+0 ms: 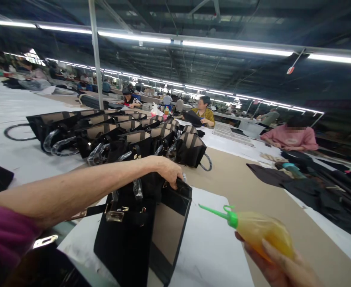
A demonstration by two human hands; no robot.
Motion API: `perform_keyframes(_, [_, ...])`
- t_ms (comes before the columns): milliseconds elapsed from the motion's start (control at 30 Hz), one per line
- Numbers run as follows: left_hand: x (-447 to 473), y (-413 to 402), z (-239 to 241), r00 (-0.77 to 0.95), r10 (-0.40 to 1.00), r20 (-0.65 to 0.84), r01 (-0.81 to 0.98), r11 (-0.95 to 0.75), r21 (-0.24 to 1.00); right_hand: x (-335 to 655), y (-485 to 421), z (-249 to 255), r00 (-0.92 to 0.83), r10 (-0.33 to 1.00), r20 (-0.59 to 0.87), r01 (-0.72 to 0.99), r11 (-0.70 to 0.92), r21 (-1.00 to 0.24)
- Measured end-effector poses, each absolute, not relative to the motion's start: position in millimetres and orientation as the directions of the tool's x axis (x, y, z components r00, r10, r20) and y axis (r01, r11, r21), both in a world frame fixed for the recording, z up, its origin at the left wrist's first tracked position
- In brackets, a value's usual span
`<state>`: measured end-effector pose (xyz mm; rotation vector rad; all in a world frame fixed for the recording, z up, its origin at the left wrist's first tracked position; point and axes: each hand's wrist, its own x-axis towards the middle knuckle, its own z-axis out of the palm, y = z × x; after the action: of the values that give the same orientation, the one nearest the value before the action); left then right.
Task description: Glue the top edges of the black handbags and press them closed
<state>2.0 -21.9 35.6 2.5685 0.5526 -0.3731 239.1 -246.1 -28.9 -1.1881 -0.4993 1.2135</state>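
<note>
The bag (124, 243) stood in the near foreground, in front of the paper (214, 243); its base ran beyond the lower edge of the view. The left hand (169, 171) reached across the bag and gripped its top edge, fingers curled over the rim. The clasp (115, 216) was on the black front panel; the side panel was beige and black.

The right hand (279, 261) held the bottle (267, 231), fingers closed around its body. The bottle lay tipped nearly on its side and contained a yellow liquid. Its green nozzle (214, 211) pointed toward the bag, and the tip was apart from it.

Further bags (133, 137) were grouped in rows on the table (235, 171) behind. Black pieces (307, 191) lay at the right. A worker in pink (298, 137) sat beyond these pieces.
</note>
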Motion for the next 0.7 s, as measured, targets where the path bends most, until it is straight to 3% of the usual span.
perform_keyframes(167, [13.8,-16.7,8.4,0.863,0.294,-0.411,0.449,-0.820,0.355,234.3,-249.0,-41.2,0.474,0.881,0.003,-0.072,0.042,-0.996])
perform_keyframes(333, [26.0,-7.2,-1.5,0.830,0.282,-0.480,0.476,-0.808,0.348,237.1,-236.7,-45.0,0.519,0.821,0.237,0.276,0.101,-0.956])
perform_keyframes(533, [38.4,-2.6,-9.7,0.789,0.247,-0.563,0.522,-0.754,0.400,236.0,-222.2,-38.0,0.446,0.812,0.376,0.564,0.071,-0.822])
perform_keyframes(700, [43.6,1.4,-18.5,0.793,0.223,-0.567,0.522,-0.728,0.444,225.8,-219.2,-32.2,0.418,0.828,0.373,0.593,0.062,-0.803])
